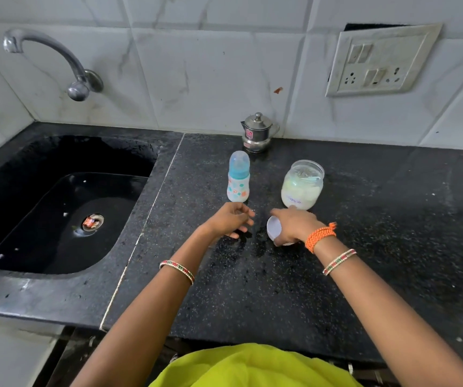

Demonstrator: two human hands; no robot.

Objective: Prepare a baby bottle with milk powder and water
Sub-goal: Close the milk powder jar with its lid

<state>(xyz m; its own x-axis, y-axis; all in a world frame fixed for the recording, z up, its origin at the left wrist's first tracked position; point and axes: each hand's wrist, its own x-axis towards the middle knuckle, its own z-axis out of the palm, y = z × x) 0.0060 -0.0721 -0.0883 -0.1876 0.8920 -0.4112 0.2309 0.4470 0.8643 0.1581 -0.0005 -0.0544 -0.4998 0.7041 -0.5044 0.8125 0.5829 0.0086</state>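
Note:
A baby bottle (238, 177) with a blue collar and clear cap stands upright on the black counter. To its right stands an open clear jar (302, 185) of white milk powder, with a pale scoop inside. My right hand (294, 226) grips the jar's white lid (274, 229) just in front of the jar, low over the counter. My left hand (230, 220) hovers just in front of the bottle, fingers loosely curled and apart, holding nothing.
A small steel lidded pot (257, 132) stands against the tiled wall behind the bottle. A black sink (57, 208) lies to the left, with a steel tap (57, 62) above it. A switch and socket panel (378, 60) is on the wall at right.

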